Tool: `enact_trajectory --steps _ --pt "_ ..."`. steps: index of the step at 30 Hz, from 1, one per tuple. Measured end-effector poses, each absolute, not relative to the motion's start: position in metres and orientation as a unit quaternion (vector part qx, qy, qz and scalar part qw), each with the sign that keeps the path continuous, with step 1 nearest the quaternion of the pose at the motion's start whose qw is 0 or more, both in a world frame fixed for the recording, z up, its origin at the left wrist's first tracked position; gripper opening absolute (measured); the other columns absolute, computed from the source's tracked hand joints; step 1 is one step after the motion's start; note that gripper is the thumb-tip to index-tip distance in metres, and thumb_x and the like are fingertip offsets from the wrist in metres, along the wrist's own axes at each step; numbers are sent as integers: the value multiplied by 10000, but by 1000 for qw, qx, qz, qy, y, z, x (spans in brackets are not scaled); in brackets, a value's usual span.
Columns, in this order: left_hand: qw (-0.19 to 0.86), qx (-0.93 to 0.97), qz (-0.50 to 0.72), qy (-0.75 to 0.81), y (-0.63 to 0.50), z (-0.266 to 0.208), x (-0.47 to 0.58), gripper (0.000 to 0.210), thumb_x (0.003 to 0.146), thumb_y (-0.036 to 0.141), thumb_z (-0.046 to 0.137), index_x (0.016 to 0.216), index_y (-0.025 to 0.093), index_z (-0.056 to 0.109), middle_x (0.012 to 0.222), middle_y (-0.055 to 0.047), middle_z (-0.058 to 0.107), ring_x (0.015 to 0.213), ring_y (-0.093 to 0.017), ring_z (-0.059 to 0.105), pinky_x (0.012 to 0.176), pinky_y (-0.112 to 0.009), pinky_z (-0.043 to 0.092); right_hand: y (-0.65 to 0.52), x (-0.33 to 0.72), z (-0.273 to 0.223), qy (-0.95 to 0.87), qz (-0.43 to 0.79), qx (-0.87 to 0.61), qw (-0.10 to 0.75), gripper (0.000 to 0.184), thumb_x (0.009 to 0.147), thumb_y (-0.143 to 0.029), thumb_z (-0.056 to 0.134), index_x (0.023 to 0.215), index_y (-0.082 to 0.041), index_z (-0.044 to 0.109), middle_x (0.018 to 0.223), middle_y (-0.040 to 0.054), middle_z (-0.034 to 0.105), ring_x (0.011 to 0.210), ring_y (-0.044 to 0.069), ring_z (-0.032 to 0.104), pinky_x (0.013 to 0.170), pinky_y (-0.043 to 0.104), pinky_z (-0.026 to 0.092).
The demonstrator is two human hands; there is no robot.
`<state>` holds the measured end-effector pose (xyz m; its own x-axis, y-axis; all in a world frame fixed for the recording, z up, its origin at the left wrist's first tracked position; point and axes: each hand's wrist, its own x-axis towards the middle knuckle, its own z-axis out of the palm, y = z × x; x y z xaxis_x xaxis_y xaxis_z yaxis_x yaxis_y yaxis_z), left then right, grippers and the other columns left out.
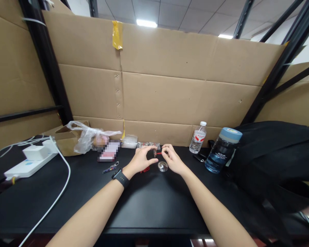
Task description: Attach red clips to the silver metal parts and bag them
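Note:
My left hand (pixel 142 160), with a black watch on its wrist, grips a small thin round piece (pixel 155 153) edge-on between thumb and fingers. A short stretch of red cord (pixel 159 153) runs from this piece to the fingertips of my right hand (pixel 173 160), which are pinched together at the cord. Just below the gap between both hands, a shiny silver round metal part (pixel 162 166) lies on the black table (pixel 154 206). More red cord (pixel 145 169) lies coiled under my left hand. Behind the fingers is a clear plastic packet (pixel 148 144), partly hidden.
On the right stand a water bottle (pixel 198 138), a blue-lidded drinking bottle (pixel 222 151) and a black bag (pixel 275 164). Leftward are a keychain (pixel 110 168), a blurred-out phone-like item (pixel 109 151), a plastic bag (pixel 86 137) and a white power strip (pixel 31 166) with a cable. Cardboard (pixel 164 92) walls the back.

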<state>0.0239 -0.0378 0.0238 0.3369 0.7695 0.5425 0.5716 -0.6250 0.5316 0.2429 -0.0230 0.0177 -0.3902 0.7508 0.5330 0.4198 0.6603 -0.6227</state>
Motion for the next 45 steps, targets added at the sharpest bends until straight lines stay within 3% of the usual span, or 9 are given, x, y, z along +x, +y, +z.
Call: enact_trajectory --steps 7,13,18,21,24,26,31,38,45 --pt "74 830 283 476 -26 3 22 450 851 452 676 1271 300 621 1327 -48 647 1281 -291 530 1056 -487 384 -6 237 -5 -843 54 -380 376 96 974 -203 456 920 -212 534 1147 109 491 1139 244 505 1035 449 432" --pt "57 832 236 499 -20 -5 14 367 908 359 565 1263 289 630 1338 -61 638 1282 -291 519 1048 -497 398 9 241 -17 -834 33 -454 310 115 956 -206 477 895 -205 574 1154 105 514 1081 249 515 976 455 452" --pt "-22 807 249 535 -13 3 -2 307 920 338 538 1179 250 676 1258 -97 660 1211 -301 565 1052 -485 414 15 249 -20 -828 62 -457 319 134 956 -235 478 870 -209 578 1073 82 536 1048 232 530 966 430 450" --pt "-61 746 260 610 -2 10 -36 339 936 289 495 1216 198 662 1257 -141 640 1191 -291 583 1065 -419 423 14 253 -17 -829 85 -438 337 124 953 -242 477 880 -211 572 1017 70 555 993 221 542 950 411 453" --pt "-44 682 234 691 10 13 -81 436 911 130 422 1314 118 587 1309 -181 607 1221 -264 588 1068 -337 424 12 255 -13 -829 103 -423 351 122 956 -254 473 898 -210 571 993 65 570 979 218 549 945 400 448" --pt "-38 658 227 717 16 12 -107 455 887 80 406 1306 105 580 1328 -201 606 1254 -289 573 1065 -369 425 11 256 -11 -829 110 -418 355 133 962 -267 467 904 -209 573 981 63 577 976 219 555 938 393 447" --pt "-14 630 201 750 29 12 -136 588 846 76 466 1431 122 439 1236 -212 684 1230 -342 604 1060 -493 397 10 256 -9 -830 106 -424 347 154 974 -296 458 923 -210 576 983 65 590 984 229 557 934 396 432" --pt "9 634 175 753 49 5 -142 591 845 125 492 1428 209 436 1376 -168 620 1319 -326 537 1096 -510 339 3 256 -3 -828 95 -442 331 143 959 -345 515 942 -221 583 1049 74 609 1020 247 538 973 423 395" --pt "20 637 186 748 49 2 -149 617 814 137 540 1419 204 439 1343 -170 643 1308 -337 544 1074 -503 367 5 259 -4 -826 96 -450 325 154 954 -367 520 938 -229 584 1053 78 610 1013 256 535 961 425 403"
